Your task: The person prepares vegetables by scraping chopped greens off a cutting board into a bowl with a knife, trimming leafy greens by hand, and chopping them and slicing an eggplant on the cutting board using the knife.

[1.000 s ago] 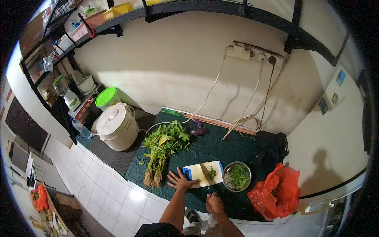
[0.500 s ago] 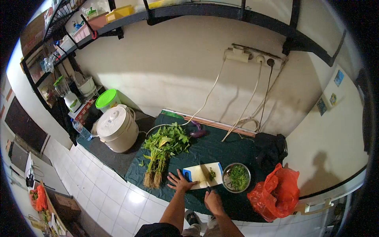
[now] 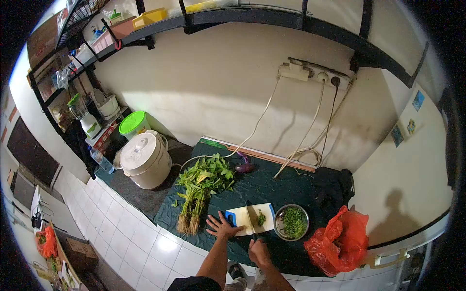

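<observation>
My left hand is spread open at the left end of a white cutting board with blue corners, its thumb resting on the board's near edge. My right hand is wrapped around the dark handle of a knife, whose blade lies across the middle of the board. A small heap of chopped greens sits just right of the blade. Beside the board's right end is a round metal bowl of chopped greens. Leafy stalks with roots lie behind my left hand.
A red plastic bag stands right of the bowl. Purple eggplants lie near the wall. A white rice cooker is at the left, its cord running over the dark green cloth. A black shelf hangs overhead.
My right hand and the knife have shifted slightly left, away from the chopped greens on the board. My left hand stays spread at the board's left end. The whole view has moved a little.
</observation>
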A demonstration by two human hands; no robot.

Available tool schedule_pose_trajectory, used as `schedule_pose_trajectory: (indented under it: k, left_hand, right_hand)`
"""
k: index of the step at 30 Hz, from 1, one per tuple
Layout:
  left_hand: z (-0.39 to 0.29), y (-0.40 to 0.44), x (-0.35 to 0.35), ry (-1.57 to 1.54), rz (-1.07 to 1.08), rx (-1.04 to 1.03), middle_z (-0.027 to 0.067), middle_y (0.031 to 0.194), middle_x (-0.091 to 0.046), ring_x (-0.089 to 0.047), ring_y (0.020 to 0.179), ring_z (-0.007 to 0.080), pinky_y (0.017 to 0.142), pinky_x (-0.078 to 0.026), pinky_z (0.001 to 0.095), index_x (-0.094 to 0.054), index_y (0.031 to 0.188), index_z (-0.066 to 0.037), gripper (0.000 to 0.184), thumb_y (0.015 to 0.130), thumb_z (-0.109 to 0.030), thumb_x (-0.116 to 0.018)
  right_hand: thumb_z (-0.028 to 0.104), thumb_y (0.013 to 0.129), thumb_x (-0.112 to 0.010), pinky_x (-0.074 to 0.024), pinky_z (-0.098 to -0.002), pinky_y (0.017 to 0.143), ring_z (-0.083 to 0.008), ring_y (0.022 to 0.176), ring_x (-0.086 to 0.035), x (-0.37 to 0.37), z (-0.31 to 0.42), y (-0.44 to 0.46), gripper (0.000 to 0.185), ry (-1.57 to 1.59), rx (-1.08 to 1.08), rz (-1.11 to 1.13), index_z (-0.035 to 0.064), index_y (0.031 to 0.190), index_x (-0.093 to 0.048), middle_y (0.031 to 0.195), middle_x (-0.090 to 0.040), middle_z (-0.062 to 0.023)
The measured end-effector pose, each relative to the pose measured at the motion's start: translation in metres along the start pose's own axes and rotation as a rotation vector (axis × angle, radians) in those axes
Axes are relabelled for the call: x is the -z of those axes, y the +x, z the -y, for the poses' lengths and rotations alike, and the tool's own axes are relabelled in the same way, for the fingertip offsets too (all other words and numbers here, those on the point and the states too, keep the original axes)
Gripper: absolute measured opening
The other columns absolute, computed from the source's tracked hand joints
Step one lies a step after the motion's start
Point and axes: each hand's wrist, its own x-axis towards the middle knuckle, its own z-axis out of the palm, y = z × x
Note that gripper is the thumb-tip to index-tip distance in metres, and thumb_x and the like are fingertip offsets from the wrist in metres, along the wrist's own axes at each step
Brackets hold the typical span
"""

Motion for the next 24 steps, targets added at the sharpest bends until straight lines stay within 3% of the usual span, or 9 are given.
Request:
schedule_pose_trajectory:
  k: [13,15,19,24]
  left_hand:
    - [-0.004,-0.006,0.007,0.006,0.016,0.019,0.0237,0.157,0.028,0.028,0.144,0.0431,0.107,0.011,0.0707,0.008,0.158,-0.022,0.151,0.048,-0.085,-0.075]
    - [-0.002,-0.005,0.003,0.001,-0.013,0.006,0.0237,0.157,0.027,0.027,0.144,0.0432,0.108,0.011,0.0703,0.008,0.158,-0.022,0.150,0.049,-0.084,-0.075]
    - [-0.005,-0.007,0.006,0.015,-0.013,0.027,0.0241,0.157,0.027,0.027,0.144,0.0433,0.108,0.011,0.0699,0.008,0.158,-0.022,0.150,0.049,-0.084,-0.075]
    - [-0.007,-0.011,0.013,-0.005,0.020,0.022,0.0243,0.157,0.028,0.029,0.144,0.0435,0.108,0.012,0.0696,0.009,0.158,-0.022,0.151,0.049,-0.084,-0.075]
  right_hand:
    - [0.032,0.099,-0.047,-0.0525,-0.0558,0.078,-0.0484,0.088,-0.066,-0.008,-0.001,0.009,0.043,-0.016,0.046,-0.041,-0.0105,0.102,-0.056,0.090,-0.065,-0.0330]
    - [0.031,0.099,-0.046,-0.0525,-0.0547,0.079,-0.0480,0.088,-0.066,-0.015,-0.004,0.009,0.043,0.025,-0.067,-0.037,-0.0099,0.104,-0.057,0.091,-0.066,-0.0319]
    - [0.032,0.100,-0.044,-0.0525,-0.0539,0.080,-0.0486,0.091,-0.065,-0.002,0.003,0.015,0.044,0.016,0.053,-0.057,-0.0087,0.107,-0.057,0.096,-0.066,-0.0318]
    - [0.033,0.099,-0.046,-0.0527,-0.0538,0.081,-0.0498,0.091,-0.065,0.008,0.016,0.002,0.043,-0.014,-0.028,0.059,-0.0080,0.106,-0.056,0.093,-0.067,-0.0316]
